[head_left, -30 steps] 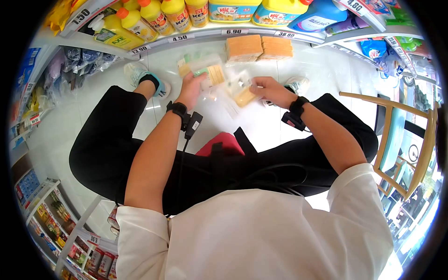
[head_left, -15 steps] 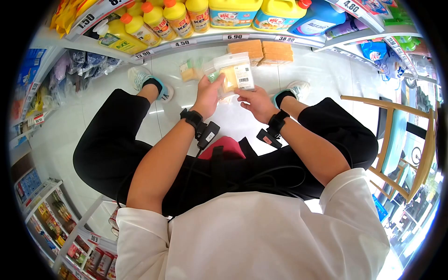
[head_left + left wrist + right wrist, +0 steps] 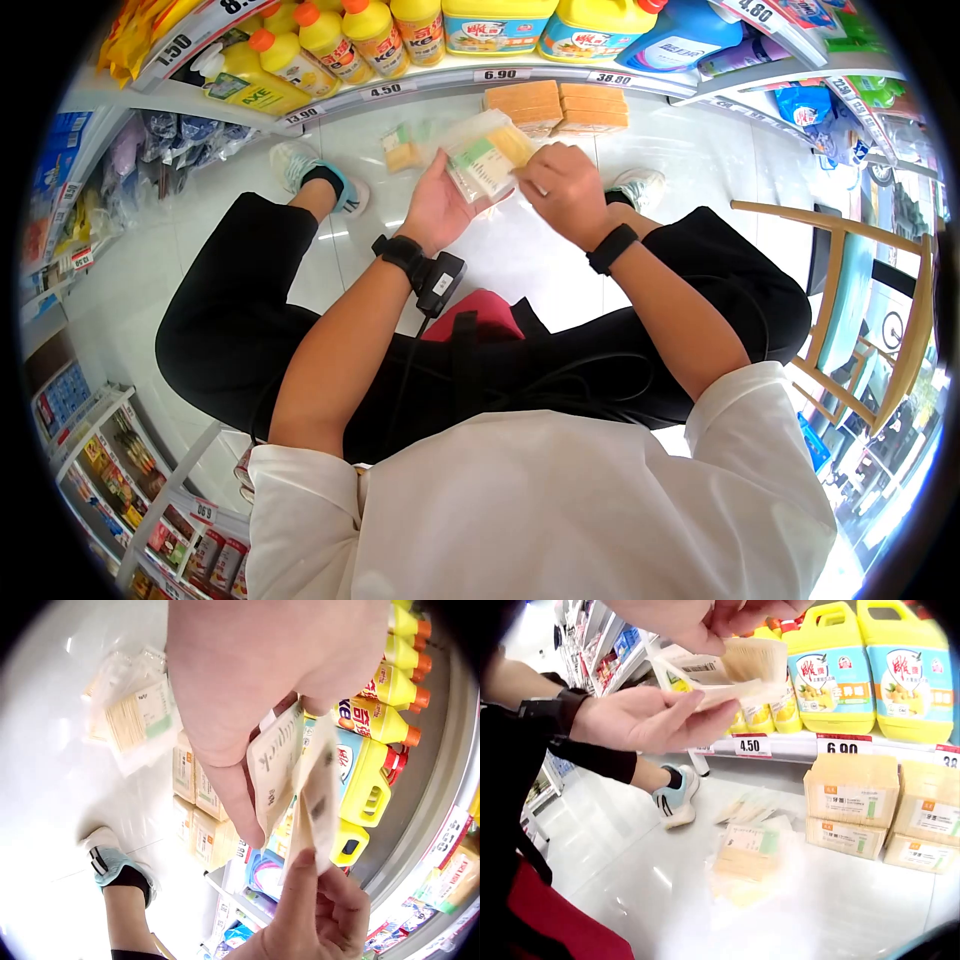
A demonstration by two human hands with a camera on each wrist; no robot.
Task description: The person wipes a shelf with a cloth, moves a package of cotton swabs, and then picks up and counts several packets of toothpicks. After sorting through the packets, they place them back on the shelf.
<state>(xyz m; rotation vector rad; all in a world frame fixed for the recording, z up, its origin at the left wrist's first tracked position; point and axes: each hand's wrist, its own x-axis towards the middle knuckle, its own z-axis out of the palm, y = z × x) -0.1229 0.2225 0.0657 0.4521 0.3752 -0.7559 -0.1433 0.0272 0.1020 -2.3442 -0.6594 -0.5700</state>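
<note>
A clear zip bag of toothpicks (image 3: pixel 485 160) with a green and white label is held above the floor between both hands. My left hand (image 3: pixel 440 208) supports it palm up, fingers beneath and thumb along its left side. At the bag's right end, my right hand (image 3: pixel 570 195) pinches the edge between thumb and curled fingers. In the left wrist view the plastic (image 3: pixel 311 799) spreads into two layers near the right thumb. More bags of toothpicks (image 3: pixel 748 851) lie overlapping on the floor below the hands.
Stacked toothpick packs (image 3: pixel 525 108) stand on the floor before the shelf. Yellow detergent jugs (image 3: pixel 832 675) and orange-capped bottles (image 3: pixel 375 40) line the shelf above price tags. The person's shoes (image 3: pixel 300 170) flank the bags. A wooden chair (image 3: pixel 840 290) stands at the right.
The hands, apart at first with bags in both, have come together at one bag. It has turned from its barcode side to its green label, and the right hand has shifted to its right end.
</note>
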